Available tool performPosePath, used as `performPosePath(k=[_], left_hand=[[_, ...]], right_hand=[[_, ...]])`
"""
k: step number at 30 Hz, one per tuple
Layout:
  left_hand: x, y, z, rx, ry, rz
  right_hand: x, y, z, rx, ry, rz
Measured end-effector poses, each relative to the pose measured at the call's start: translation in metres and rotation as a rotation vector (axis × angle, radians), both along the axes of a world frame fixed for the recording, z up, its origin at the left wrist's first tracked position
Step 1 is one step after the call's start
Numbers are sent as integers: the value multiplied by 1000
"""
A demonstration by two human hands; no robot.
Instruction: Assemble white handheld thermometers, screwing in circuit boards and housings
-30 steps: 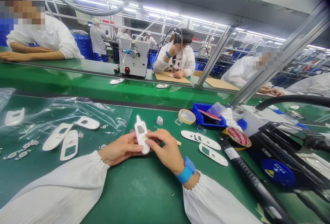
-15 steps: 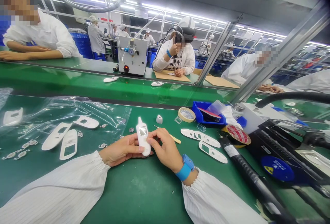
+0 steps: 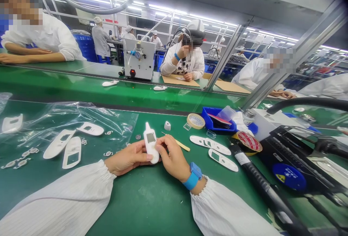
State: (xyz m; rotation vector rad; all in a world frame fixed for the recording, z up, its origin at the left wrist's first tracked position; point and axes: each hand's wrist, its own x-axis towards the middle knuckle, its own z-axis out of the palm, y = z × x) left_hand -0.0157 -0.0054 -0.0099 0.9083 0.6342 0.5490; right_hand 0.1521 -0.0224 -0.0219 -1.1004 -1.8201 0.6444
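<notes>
My left hand (image 3: 133,157) is closed round the lower part of a white ear thermometer (image 3: 151,145), which stands nearly upright with its tapered probe tip upward and its grey screen facing me. Curled against the right side of the thermometer is my right hand (image 3: 174,158), its thumb and fingers gripping near the buttons; a blue wrist strap (image 3: 194,176) is on that wrist. Just beyond the hands sit a small white cap (image 3: 167,125) and a thin tool with a yellow handle (image 3: 182,146), partly hidden by my right hand.
White housing shells (image 3: 72,152) and small ring-shaped parts lie left by a clear plastic bag (image 3: 92,111). Right are more shells (image 3: 223,160), tape rolls (image 3: 196,120), a blue bin (image 3: 217,120) and a black-handled tool (image 3: 258,178). A green conveyor (image 3: 130,96) crosses behind; co-workers sit beyond.
The thermometer's screen has turned from a bright reflection to plain grey. White pieces on the conveyor have moved left. Both hands keep nearly the same hold.
</notes>
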Motion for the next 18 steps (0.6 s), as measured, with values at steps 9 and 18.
performPosePath(k=[9, 18], left_hand=[[-4, 2, 4, -9, -68, 10], [-1, 0, 2, 2, -22, -10]], right_hand=[[1, 2, -4, -148, 247, 85], [0, -1, 0, -70, 80, 53]])
